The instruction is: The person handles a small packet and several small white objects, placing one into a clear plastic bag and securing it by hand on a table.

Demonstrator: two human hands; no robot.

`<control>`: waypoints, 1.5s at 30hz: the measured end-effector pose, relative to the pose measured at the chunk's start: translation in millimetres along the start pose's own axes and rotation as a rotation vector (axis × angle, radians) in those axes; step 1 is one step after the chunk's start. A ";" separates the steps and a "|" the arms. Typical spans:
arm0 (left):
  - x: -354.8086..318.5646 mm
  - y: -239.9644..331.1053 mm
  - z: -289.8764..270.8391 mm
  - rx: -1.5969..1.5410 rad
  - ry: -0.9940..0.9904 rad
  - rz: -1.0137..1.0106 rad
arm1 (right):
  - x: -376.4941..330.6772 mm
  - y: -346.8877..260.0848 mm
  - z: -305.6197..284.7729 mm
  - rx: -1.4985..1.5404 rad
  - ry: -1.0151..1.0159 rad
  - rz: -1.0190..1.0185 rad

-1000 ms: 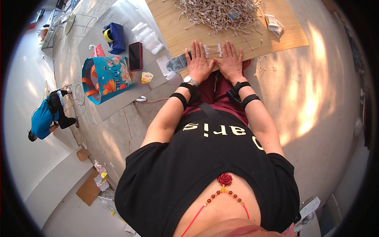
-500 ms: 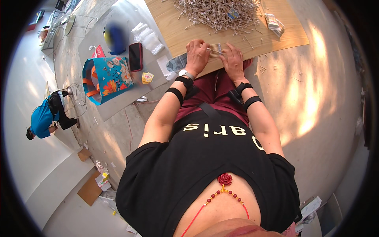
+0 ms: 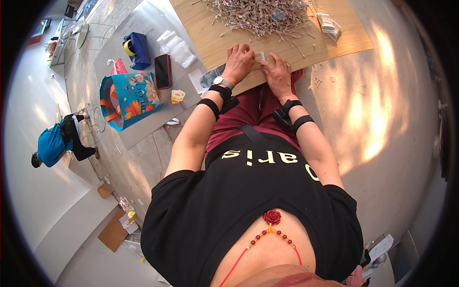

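Head view: a small row of cotton swabs (image 3: pixel 259 58) lies near the front edge of the wooden worktop (image 3: pixel 337 51), in the gap between the person's two hands. The left hand (image 3: pixel 239 62) is just beside the row on its left, its fingers curled with the tips turned in toward the sticks and seemingly at the row's left end; whether they pinch any of them cannot be told, as the knuckles cover the contact. The right hand (image 3: pixel 278 71) is just to the right of the same row, its fingers loosely bent and its thumb reaching toward the near right corner of the swabs; whether it grips or merely touches cannot be told either.

Beyond both hands, toward the top of the view, a large loose pile of swabs (image 3: pixel 260 19) spreads over the worktop, with a little blue packet (image 3: pixel 278 15) resting on it. To the pile's right sit some small clear boxes (image 3: pixel 329 26), near each other and well apart from the right hand. A grey patterned sheet (image 3: pixel 213 76) lies to the left of the left hand, by the worktop's corner.

Farther left, on a pale surface, are white plastic packs (image 3: pixel 176 48), a dark phone (image 3: pixel 163 71), a blue tape dispenser (image 3: pixel 137 50), a yellow packet (image 3: pixel 178 96) and a blue floral bag (image 3: pixel 131 100). At the far left, another person in a blue top (image 3: pixel 52 143) bends forward.
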State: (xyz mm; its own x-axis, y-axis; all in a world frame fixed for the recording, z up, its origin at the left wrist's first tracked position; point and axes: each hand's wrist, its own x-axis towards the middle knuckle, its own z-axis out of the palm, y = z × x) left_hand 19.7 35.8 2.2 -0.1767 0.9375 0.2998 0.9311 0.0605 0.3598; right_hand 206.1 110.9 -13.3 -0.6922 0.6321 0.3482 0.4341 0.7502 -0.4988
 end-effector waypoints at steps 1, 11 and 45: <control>0.0 0.0 -0.1 0.000 0.000 0.002 | 0.0 -0.2 0.0 -0.003 0.000 0.000; -10.4 12.4 -8.8 -0.060 0.020 -0.054 | -0.4 -0.8 -1.1 0.039 0.033 0.002; -53.7 33.6 30.0 0.232 -0.098 -0.364 | -1.0 5.3 20.2 -0.478 -0.291 0.009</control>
State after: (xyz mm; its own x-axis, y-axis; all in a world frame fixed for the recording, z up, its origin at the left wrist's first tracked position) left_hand 70.1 -2.3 -28.4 -0.4859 0.8682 0.1008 0.8626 0.4577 0.2156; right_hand 197.5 110.3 -32.3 -0.7886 0.6099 0.0786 0.6068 0.7925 -0.0620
